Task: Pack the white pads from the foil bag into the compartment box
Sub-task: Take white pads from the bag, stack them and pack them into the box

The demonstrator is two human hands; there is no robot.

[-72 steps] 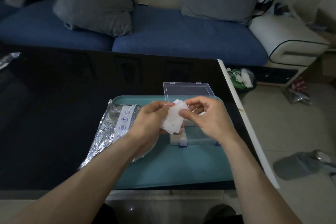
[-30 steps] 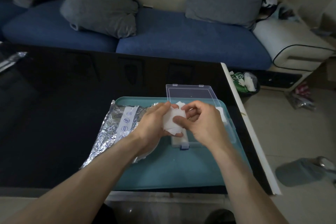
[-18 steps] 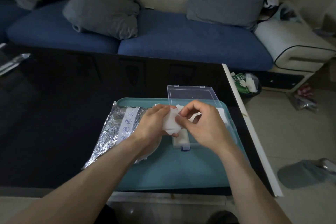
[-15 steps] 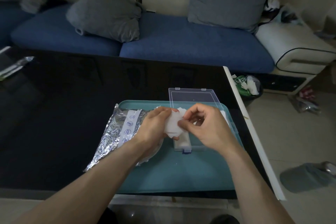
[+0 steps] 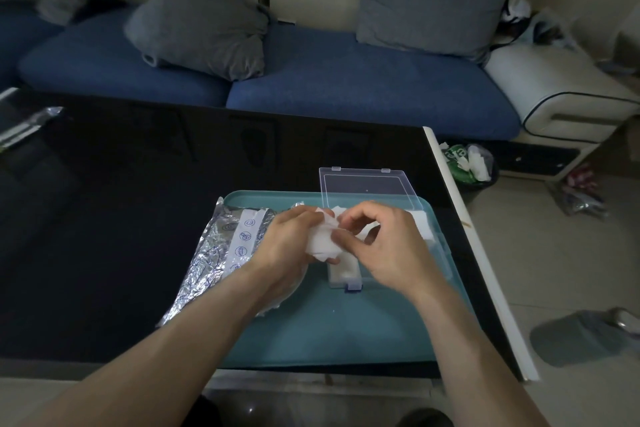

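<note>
Head camera looks down on a teal tray [image 5: 311,340] on a dark table [image 5: 104,218]. The left hand [image 5: 289,246] grips a stack of white pads [image 5: 322,244] while the right hand [image 5: 388,246] pinches its top edge with thumb and forefinger, above the open compartment box [image 5: 346,276]. The foil bag [image 5: 221,250] lies just left.

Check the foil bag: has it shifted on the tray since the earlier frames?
No. The foil bag lies over the left rim of the tray as before, under the left hand; only the camera moved.
</note>
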